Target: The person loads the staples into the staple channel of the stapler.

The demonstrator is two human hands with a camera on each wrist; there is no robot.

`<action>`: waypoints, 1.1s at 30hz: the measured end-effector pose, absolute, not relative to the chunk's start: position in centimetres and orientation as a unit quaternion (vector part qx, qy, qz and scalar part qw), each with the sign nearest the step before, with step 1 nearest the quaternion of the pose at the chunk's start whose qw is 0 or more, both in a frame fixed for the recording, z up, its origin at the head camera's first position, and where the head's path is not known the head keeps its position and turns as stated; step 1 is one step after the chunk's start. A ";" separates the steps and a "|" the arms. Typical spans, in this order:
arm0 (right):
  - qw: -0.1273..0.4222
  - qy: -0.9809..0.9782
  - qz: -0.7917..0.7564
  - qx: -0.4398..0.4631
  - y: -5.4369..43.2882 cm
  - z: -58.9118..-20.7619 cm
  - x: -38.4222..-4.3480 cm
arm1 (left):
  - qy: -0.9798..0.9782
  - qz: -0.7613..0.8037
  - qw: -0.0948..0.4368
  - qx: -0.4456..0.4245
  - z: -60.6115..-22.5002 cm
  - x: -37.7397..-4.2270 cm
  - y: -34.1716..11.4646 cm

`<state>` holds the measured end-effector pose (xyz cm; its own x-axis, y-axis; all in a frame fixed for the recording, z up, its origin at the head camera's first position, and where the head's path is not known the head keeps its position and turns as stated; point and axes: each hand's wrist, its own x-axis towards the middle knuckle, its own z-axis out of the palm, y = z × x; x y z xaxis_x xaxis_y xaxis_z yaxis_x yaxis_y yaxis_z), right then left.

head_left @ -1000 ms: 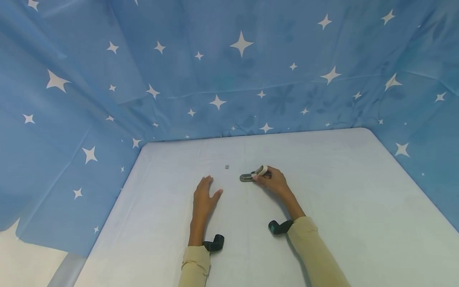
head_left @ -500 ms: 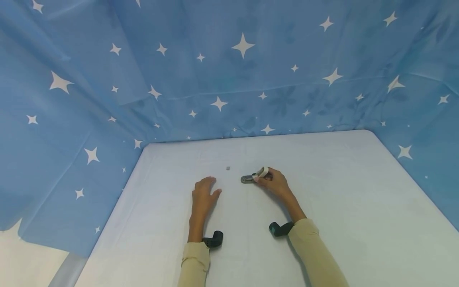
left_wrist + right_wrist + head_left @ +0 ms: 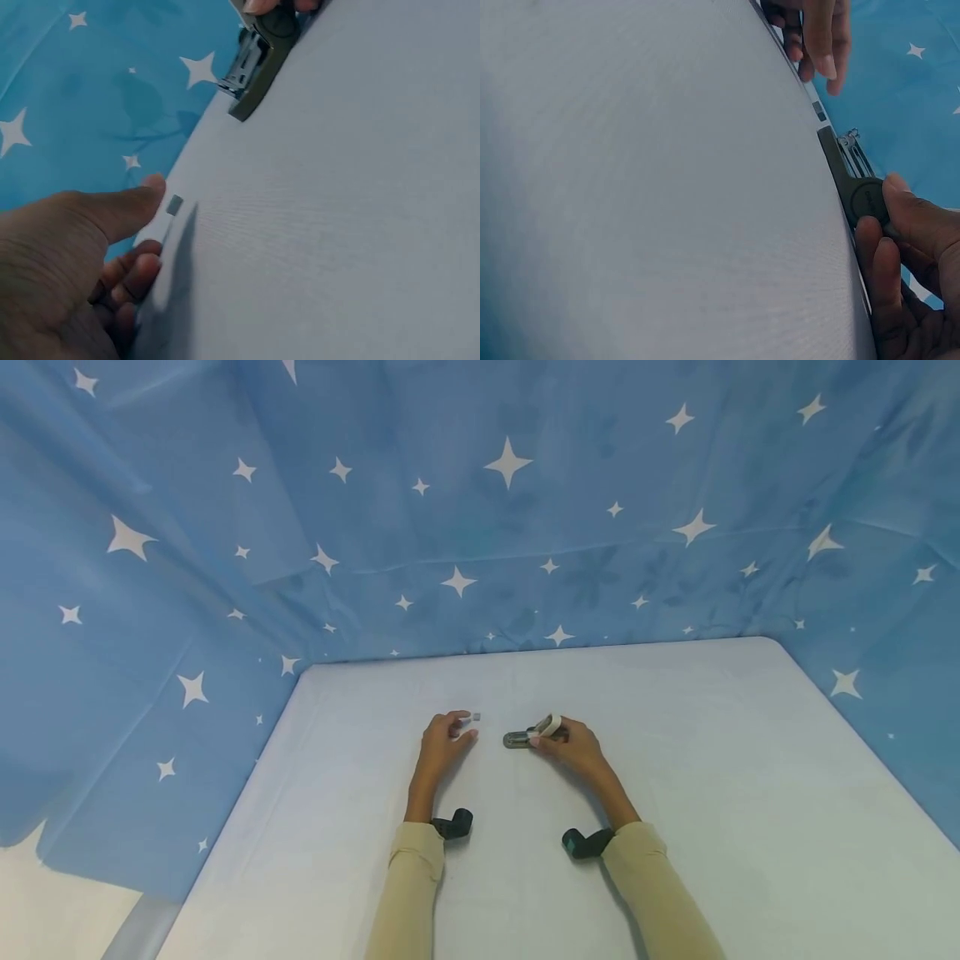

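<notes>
On the table (image 3: 720, 752), a left hand (image 3: 442, 747) neared a grey block (image 3: 477, 717)

Having come forward, it hovered just beside the block, grip parted, empty. To the right, the right hand (image 3: 576, 747) held the opened stapler (image 3: 517, 740); picking up the block seemed the step.

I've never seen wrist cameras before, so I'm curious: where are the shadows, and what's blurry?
Head view: bright, even light, soft shadow along the right sleeve; left wrist view: dimmer, dark shadow on the table beside the left hand; right wrist view: table blurred up close, stapler clearer, its lettering unreadable.
</notes>
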<state>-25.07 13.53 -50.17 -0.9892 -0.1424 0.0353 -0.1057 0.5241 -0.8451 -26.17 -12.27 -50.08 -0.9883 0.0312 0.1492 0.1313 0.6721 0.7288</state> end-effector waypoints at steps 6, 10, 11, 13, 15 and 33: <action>0.013 0.874 -0.480 -0.072 13.6 -50.1 -25.2 | -0.920 -0.379 0.058 -0.082 -50.1 -27.7 -11.6; 0.009 0.874 -0.480 -0.071 13.5 -50.0 -25.2 | -0.924 -0.365 0.065 -0.095 -50.2 -28.2 -11.4; 0.010 0.874 -0.480 -0.070 13.5 -50.0 -25.1 | -0.925 -0.361 0.070 -0.096 -50.3 -28.2 -11.3; 0.011 0.875 -0.479 -0.066 13.4 -50.1 -25.1 | -0.927 -0.354 0.080 -0.095 -50.5 -28.3 -11.3; 0.012 0.876 -0.478 -0.063 13.4 -50.2 -25.0 | -0.928 -0.348 0.094 -0.092 -50.7 -28.2 -11.2; 0.013 0.877 -0.479 -0.047 13.1 -50.2 -24.5 | -0.931 -0.341 0.128 -0.031 -51.5 -28.3 -10.6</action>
<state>-24.55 13.09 -50.16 -0.9953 -0.0945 0.0212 -0.0689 0.5374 -0.8405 -28.33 -10.65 -51.46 -0.9656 -0.0300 0.2582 0.1438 0.7659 0.6267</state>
